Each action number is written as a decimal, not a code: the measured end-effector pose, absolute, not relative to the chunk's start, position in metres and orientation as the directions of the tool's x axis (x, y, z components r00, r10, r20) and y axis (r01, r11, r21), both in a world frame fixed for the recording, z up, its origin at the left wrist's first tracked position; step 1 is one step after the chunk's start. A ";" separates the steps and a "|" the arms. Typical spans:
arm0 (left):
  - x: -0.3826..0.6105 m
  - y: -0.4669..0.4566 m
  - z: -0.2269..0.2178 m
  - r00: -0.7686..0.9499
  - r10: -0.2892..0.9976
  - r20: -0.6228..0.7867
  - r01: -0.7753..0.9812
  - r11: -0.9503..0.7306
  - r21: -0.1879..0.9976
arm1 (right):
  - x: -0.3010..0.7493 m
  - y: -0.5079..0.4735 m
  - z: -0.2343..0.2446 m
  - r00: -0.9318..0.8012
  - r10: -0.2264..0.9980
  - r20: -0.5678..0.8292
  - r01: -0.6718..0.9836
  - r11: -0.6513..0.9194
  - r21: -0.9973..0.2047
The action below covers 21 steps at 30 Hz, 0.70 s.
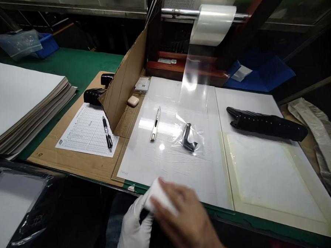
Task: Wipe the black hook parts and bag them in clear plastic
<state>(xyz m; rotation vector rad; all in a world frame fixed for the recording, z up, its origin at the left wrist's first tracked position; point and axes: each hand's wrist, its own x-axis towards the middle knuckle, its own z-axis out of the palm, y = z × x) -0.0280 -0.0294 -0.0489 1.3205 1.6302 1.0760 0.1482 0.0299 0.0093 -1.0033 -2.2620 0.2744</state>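
Both hands — holding a white block

1. Your head-worn camera looks forward and down from just behind the green-edged workbench.
2. It faces across the white work board toward a plastic film roll.
3. Close range: your hands enter at frame bottom.

Bare right hand is motion-blurred and cut off by the bottom edge, as is gloved left hand. White item between them is blurred, partly hidden. Printed form is too small to read; stack of white sheets runs off the left edge.
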 end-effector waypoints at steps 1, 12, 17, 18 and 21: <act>-0.028 -0.029 -0.050 -0.159 0.986 -0.043 0.337 0.096 0.937 | 0.148 0.030 0.008 -0.482 0.754 0.446 0.618 0.653 -0.437; -0.027 -0.031 -0.052 -0.152 0.988 0.030 0.319 0.020 0.948 | 0.152 0.036 0.006 -0.525 0.696 0.490 0.563 0.716 -0.413; -0.028 -0.028 -0.047 -0.126 0.992 -0.018 0.317 0.057 0.947 | 0.151 0.038 0.010 -0.480 0.760 0.438 0.617 0.647 -0.448; -0.027 -0.027 -0.045 -0.126 0.992 -0.015 0.308 0.053 0.950 | 0.150 0.038 0.010 -0.493 0.746 0.448 0.597 0.665 -0.449; -0.026 -0.026 -0.044 -0.129 0.991 -0.017 0.307 0.057 0.950 | 0.149 0.038 0.013 -0.460 0.781 0.423 0.635 0.622 -0.458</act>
